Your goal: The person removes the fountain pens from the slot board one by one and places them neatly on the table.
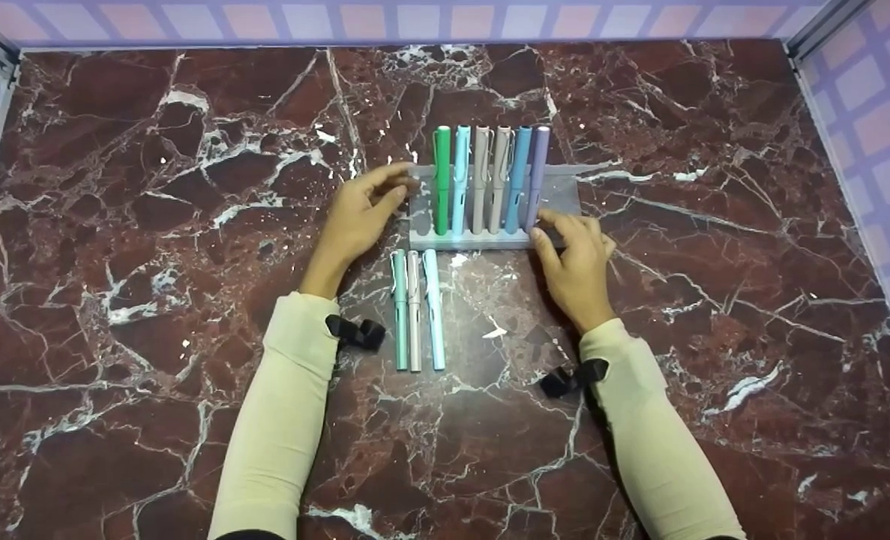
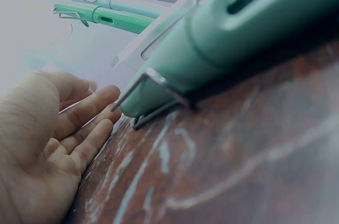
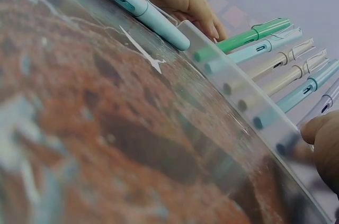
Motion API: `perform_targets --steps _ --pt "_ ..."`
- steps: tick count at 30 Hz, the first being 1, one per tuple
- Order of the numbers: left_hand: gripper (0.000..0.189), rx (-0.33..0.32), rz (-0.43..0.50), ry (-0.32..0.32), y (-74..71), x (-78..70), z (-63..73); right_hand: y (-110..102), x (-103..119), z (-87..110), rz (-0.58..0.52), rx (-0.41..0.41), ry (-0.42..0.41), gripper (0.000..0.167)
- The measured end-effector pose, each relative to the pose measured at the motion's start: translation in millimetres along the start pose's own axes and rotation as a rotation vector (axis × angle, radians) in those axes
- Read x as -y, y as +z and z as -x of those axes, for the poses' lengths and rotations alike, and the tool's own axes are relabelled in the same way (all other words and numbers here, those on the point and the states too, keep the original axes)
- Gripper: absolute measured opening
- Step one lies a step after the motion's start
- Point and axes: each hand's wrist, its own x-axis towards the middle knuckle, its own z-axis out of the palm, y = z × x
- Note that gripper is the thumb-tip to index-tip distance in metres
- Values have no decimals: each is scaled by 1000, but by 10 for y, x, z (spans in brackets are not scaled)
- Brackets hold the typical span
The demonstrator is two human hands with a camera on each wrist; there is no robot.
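A clear pen stand [image 1: 495,241] holds a row of several capped pens, caps toward the back: a green pen [image 1: 442,180], a light blue one [image 1: 460,180], two beige ones, a blue pen [image 1: 518,176] and a purple pen [image 1: 538,176] at the right end. My right hand [image 1: 576,259] has thumb and index finger at the purple pen's lower end, pinching it by the stand's front lip [image 3: 243,113]. At the stand's left edge is my left hand [image 1: 358,217], its fingers loosely extended and nothing in its grasp, as the left wrist view [image 2: 47,134] shows.
In front of the stand lie three more pens side by side: a teal pen [image 1: 400,311], a pale grey-pink pen [image 1: 415,311] and a pale blue pen [image 1: 434,311]. They rest on a dark red marbled tabletop [image 1: 190,450]. Checkered panels [image 1: 415,21] border it.
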Motion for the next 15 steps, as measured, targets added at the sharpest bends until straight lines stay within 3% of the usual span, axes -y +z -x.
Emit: perform_targets --steps 15 --pt "35 5 20 -13 2 3 0 -1 10 1 -4 3 23 26"
